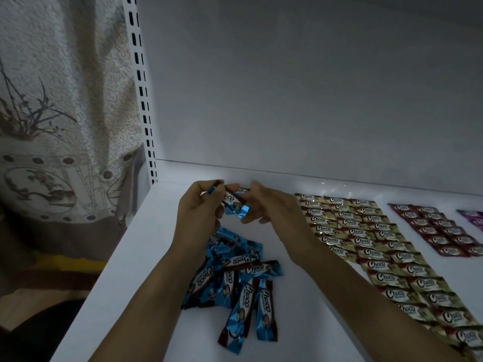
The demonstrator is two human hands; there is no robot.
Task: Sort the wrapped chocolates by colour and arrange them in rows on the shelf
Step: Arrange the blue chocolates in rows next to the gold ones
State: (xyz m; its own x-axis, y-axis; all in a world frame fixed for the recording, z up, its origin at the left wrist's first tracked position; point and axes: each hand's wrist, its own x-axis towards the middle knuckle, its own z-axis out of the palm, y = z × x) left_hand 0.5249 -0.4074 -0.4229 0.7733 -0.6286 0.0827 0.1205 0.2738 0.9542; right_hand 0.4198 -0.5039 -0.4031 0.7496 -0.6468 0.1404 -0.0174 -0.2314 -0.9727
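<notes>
The left hand (200,205) and right hand (264,207) pinch a small blue foil-wrapped chocolate bar (233,202), probably light and slick, best held by its crimped ends.

A white shelf board (146,257) is backed by a plain grey-white rear panel (313,87). At the board's back-left corner a white slotted upright (142,100) is fixed. Left of it a beige curtain (65,87) w/ plant & vase print is hung. Room is dimly lit; a brighter patch is seen along the board's back edge.
</notes>
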